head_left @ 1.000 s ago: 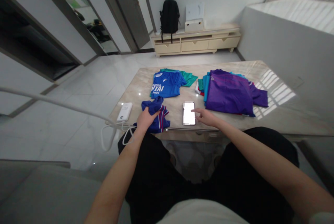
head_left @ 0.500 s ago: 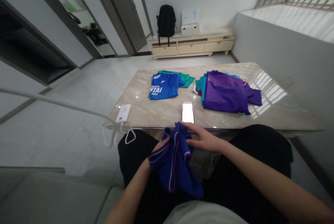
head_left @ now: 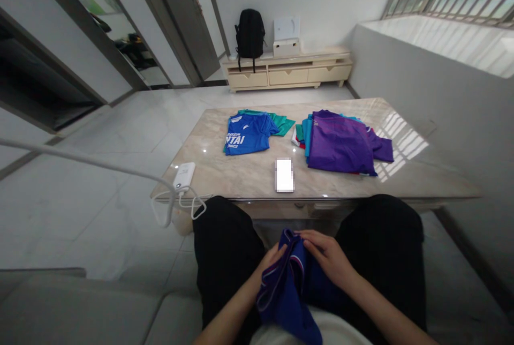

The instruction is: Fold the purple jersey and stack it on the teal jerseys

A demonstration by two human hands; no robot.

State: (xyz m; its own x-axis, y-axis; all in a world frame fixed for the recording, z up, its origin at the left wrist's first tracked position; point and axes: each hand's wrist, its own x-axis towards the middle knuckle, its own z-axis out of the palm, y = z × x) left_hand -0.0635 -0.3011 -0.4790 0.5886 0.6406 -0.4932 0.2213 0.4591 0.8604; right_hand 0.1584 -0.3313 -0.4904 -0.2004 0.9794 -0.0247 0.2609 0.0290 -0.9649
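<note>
A dark blue garment with white and red striped trim hangs bunched over my lap, between my knees. My left hand grips its left side, the thumb pressed over the cloth and the other fingers hidden behind it. On the other side, my right hand pinches the top edge near the trim. The lower part of the cloth drapes against my pale shirt. Beyond my knees, a folded blue shirt with white lettering lies over green cloth on the table, left of a stack topped by a purple shirt.
The marble-topped table stands just past my knees. On it are a bright-screened phone and a white power bank with a white cable. A black backpack rests on the low cabinet by the wall.
Both hands have drawn the blue garment back from the table edge, down toward my lap. My right fingers, more spread before, now pinch the cloth.
</note>
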